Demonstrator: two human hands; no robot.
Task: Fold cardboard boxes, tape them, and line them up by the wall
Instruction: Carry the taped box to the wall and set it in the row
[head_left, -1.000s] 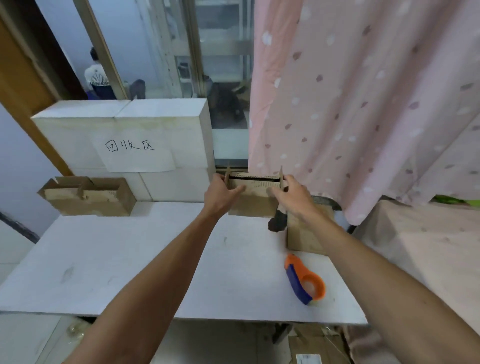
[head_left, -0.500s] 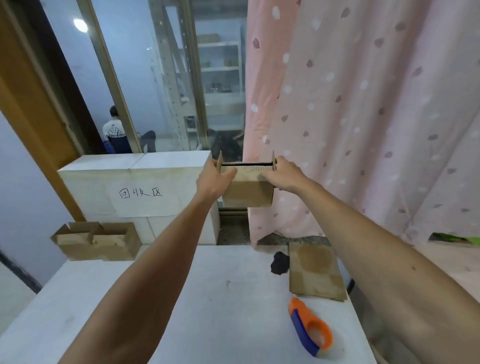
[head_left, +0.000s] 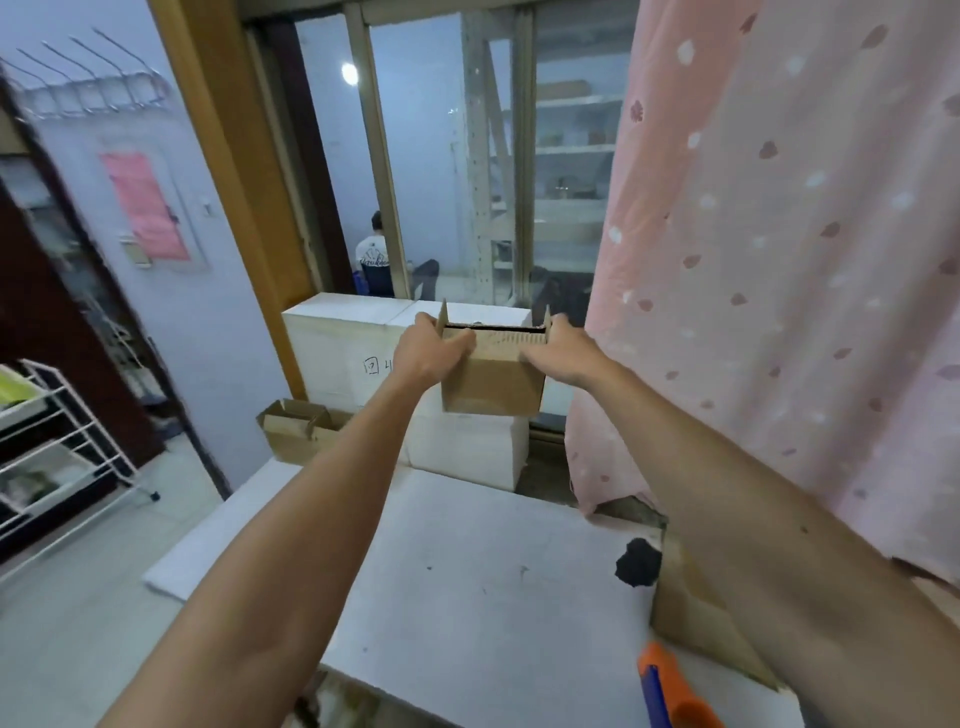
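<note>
One cardboard box (head_left: 493, 382), small, plain brown, held in the air above the far end of the white table (head_left: 467, 571). Both end flaps stand upright. The near long flap is folded down, apparently leaving a dark slit. The left hand (head_left: 431, 353) and right hand (head_left: 563, 351) each grip one end, fingers curled over the folded flap.

Two hands here, left hand (head_left: 431, 353) and right hand (head_left: 566, 353); two boxes, held box (head_left: 493, 389) and open box (head_left: 298, 434); one flat cardboard sheet (head_left: 691, 613); one tape dispenser (head_left: 675, 693).
</note>
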